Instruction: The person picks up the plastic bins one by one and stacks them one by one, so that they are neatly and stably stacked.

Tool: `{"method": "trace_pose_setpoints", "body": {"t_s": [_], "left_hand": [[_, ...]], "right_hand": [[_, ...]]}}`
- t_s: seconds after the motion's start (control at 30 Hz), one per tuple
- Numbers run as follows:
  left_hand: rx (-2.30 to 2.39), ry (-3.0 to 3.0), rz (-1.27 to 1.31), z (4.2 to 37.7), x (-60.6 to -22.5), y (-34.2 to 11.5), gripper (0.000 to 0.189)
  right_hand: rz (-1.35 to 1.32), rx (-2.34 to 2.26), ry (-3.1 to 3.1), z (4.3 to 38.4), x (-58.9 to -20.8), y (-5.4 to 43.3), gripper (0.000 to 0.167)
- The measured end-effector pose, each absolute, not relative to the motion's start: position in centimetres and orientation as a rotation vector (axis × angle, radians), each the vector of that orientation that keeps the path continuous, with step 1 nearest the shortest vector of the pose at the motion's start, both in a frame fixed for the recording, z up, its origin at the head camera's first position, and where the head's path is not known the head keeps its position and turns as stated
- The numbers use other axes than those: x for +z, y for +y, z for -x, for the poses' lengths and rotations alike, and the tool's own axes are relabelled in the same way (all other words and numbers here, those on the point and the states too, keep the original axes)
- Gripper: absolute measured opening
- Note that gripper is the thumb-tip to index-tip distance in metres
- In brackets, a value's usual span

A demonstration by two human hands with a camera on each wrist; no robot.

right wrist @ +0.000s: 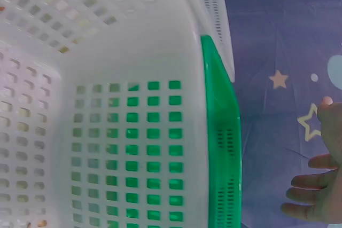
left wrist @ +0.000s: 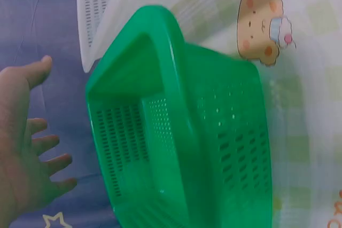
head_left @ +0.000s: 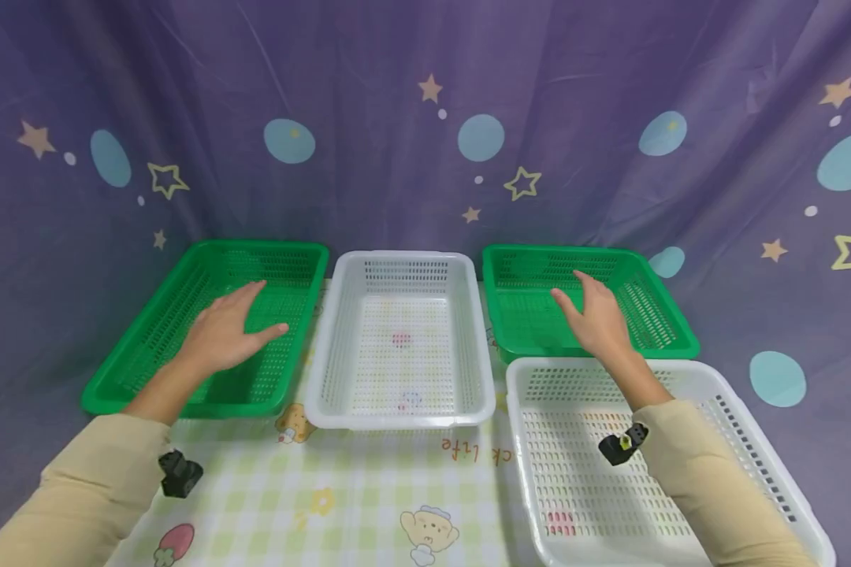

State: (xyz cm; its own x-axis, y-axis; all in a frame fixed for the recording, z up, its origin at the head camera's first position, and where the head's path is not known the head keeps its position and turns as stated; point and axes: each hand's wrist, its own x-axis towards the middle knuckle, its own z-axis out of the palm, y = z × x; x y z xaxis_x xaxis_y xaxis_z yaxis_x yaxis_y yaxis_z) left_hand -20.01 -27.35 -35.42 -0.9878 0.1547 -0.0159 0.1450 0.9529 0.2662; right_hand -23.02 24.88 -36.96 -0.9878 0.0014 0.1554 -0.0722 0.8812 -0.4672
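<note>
My left hand [head_left: 225, 331] hovers over the left green basket [head_left: 142, 331], fingers straight and thumb spread toward the middle. In the left wrist view that hand [left wrist: 26, 142] is at the left edge, apart from the basket's rim [left wrist: 179, 100]. My right hand [head_left: 597, 315] is held above the right green basket [head_left: 525, 311], its fingers extended and thumb apart. The right wrist view has this hand [right wrist: 320, 174] at the right edge, holding nothing. Between the hands stands a white basket [head_left: 400, 362] with nothing in it. Both green baskets look bare inside.
A larger white basket [head_left: 574, 480] stands at the front right beneath my right forearm, against the right green basket. A checked, patterned tablecloth [head_left: 369, 488] covers the table. Behind everything hangs a purple curtain [head_left: 390, 157] with stars and dots.
</note>
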Motion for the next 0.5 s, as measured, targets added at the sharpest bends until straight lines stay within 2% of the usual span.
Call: {"method": "trace_pose_setpoints", "body": {"t_s": [0.5], "left_hand": [[0.798,3.024,-0.272,20.6,-37.7,-23.9,0.056]], "right_hand": [[-0.178,0.972,-2.858,22.3,-39.3,21.2,0.054]]}}
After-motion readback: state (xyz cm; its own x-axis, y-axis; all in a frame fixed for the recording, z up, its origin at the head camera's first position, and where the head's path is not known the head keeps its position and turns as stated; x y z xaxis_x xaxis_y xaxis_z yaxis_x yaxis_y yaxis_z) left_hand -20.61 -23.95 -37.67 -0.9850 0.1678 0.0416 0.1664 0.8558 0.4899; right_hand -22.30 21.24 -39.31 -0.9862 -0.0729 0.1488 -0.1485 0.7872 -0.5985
